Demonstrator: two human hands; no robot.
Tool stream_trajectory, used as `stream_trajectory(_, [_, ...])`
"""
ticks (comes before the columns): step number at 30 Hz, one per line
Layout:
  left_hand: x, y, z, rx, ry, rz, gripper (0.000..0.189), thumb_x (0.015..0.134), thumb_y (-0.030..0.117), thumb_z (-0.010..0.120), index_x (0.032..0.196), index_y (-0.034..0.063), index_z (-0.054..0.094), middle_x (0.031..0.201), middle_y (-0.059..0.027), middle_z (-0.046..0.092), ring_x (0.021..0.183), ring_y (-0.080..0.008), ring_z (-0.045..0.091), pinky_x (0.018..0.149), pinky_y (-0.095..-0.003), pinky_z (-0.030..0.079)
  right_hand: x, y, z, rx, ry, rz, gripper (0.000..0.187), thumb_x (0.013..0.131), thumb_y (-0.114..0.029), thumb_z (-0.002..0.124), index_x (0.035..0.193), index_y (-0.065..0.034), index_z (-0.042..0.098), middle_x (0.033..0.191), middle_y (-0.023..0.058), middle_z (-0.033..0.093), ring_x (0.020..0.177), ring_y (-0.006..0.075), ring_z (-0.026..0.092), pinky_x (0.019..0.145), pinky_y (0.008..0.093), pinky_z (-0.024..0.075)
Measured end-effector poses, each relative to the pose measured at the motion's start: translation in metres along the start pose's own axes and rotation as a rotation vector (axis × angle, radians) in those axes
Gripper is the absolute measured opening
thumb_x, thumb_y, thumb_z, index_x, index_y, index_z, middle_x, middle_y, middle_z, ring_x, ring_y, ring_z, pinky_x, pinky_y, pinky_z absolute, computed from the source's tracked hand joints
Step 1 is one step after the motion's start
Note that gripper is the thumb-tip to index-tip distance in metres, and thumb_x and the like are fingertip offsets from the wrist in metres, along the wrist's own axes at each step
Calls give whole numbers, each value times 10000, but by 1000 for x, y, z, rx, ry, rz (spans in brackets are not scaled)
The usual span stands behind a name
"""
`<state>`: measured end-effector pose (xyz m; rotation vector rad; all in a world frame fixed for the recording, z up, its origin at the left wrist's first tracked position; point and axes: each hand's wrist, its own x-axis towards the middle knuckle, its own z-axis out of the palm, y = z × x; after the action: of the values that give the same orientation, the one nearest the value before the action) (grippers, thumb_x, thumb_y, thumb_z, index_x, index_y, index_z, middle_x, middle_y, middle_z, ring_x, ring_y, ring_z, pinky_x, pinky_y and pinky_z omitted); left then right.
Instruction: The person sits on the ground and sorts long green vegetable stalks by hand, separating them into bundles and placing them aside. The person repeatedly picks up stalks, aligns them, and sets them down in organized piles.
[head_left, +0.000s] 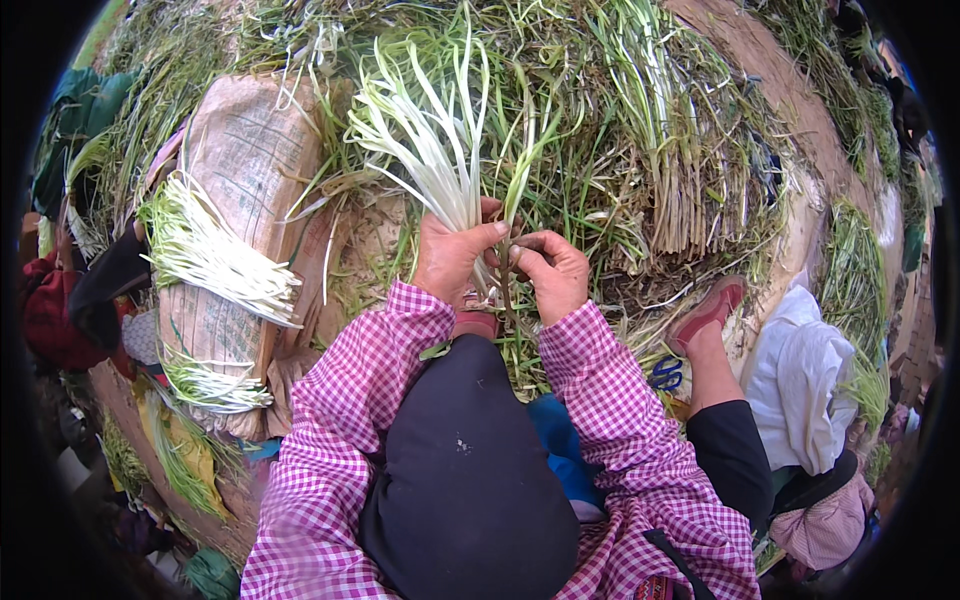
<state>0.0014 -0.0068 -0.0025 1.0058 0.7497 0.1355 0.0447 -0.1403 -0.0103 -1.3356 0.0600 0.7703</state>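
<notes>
My left hand (459, 247) is closed around a bunch of pale, leafy-topped stalks (442, 157), whose white ends stick out below the fist. Its thumb also touches a single green stalk (519, 184) with a brown outer sheath. My right hand (546, 266) pinches the lower part of that stalk between thumb and fingers, just right of my left hand. A pile of similar white stalks (225, 255) lies on a woven sack (255, 165) at the left, with a smaller bundle (217, 386) nearer me. Untrimmed stalks with brown lower ends (679, 195) lie at the right.
Loose green leaves and stalks (577, 90) cover the ground ahead. Blue-handled scissors (665, 373) lie near my red shoe (707, 313). A white cloth bundle (799, 375) is at the right. Another person's dark sleeve (112, 285) reaches beside the sack at the left.
</notes>
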Motion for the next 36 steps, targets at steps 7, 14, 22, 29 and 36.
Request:
stream_trajectory(7, [0, -3, 0, -95, 66, -3, 337, 745, -91, 632, 1054, -33, 512, 820, -139, 632, 733, -227, 656, 503, -274, 548, 6, 3, -3, -54, -98, 57, 137, 814, 18, 605, 950, 30, 608, 865, 57, 639, 775, 118, 595, 744, 259, 489])
stream_trajectory(14, [0, -5, 2, -164, 17, 31, 363, 743, -124, 617, 1067, -28, 488, 905, -161, 630, 833, -270, 664, 550, -298, 576, 1, 7, -1, -32, -55, 9, 115, 793, 57, 612, 902, 24, 597, 840, 37, 619, 751, 89, 578, 701, 233, 508])
stream_trajectory(22, [-4, 0, 5, -95, 37, 51, 286, 737, -116, 627, 995, -22, 552, 859, -121, 646, 764, -211, 657, 585, -306, 566, -1, 9, 0, 22, 43, -5, 75, 783, 16, 635, 855, 12, 614, 767, 17, 616, 688, 78, 561, 629, 218, 474])
stream_trajectory(29, [-5, -6, 6, -96, 12, 84, 221, 742, -76, 631, 956, -38, 591, 829, -103, 649, 671, -173, 635, 536, -274, 538, 0, 12, 0, 87, 167, -52, 101, 780, 11, 634, 878, 16, 608, 783, 17, 613, 692, 82, 552, 642, 226, 467])
stream_trajectory(36, [-7, -7, 8, -82, 77, 83, 229, 749, -74, 640, 965, -11, 593, 800, -89, 640, 595, -167, 628, 477, -261, 538, 1, 11, -3, 311, 220, 3, 63, 806, -42, 641, 846, -50, 594, 775, 4, 599, 653, 93, 535, 594, 229, 443])
